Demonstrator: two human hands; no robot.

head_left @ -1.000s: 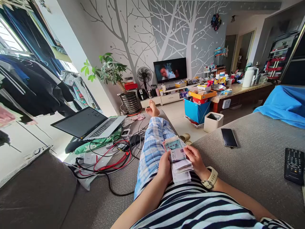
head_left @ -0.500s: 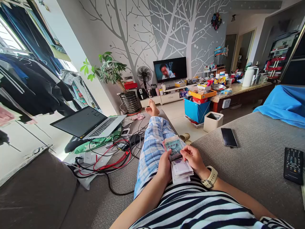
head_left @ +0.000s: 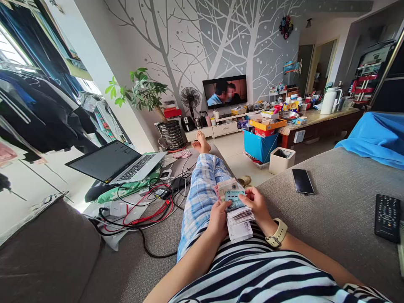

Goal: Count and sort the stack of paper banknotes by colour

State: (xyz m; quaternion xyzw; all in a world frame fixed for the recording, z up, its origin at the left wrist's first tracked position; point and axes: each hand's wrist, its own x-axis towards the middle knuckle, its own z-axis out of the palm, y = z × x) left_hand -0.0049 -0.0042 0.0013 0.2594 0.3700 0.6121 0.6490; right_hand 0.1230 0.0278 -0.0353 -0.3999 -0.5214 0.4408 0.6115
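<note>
My left hand (head_left: 218, 219) is closed around a stack of banknotes (head_left: 227, 185) above my lap, its thumb pressed on the notes. A blue-green banknote (head_left: 232, 196) lies across the front of the stack. The right thumb and fingers of my right hand (head_left: 258, 207) pinch that note's right side. Below, several pale purplish banknotes (head_left: 240, 229) fold down toward my striped shirt (head_left: 271, 273). Pinkish edges show at the stack's upper left. How many notes there are cannot be made out.
My legs in plaid trousers (head_left: 202, 189) stretch along the grey sofa (head_left: 334, 219). To the left are an open laptop (head_left: 107, 162) and tangled cables (head_left: 164, 198). A phone (head_left: 303, 181) and a remote control (head_left: 388, 218) lie on the right. A bin (head_left: 282, 161) stands beyond.
The blue-green note has come down lower and now lies across the front, with a pinkish-brown note face showing behind it. The pale notes below have shifted. The television picture has changed.
</note>
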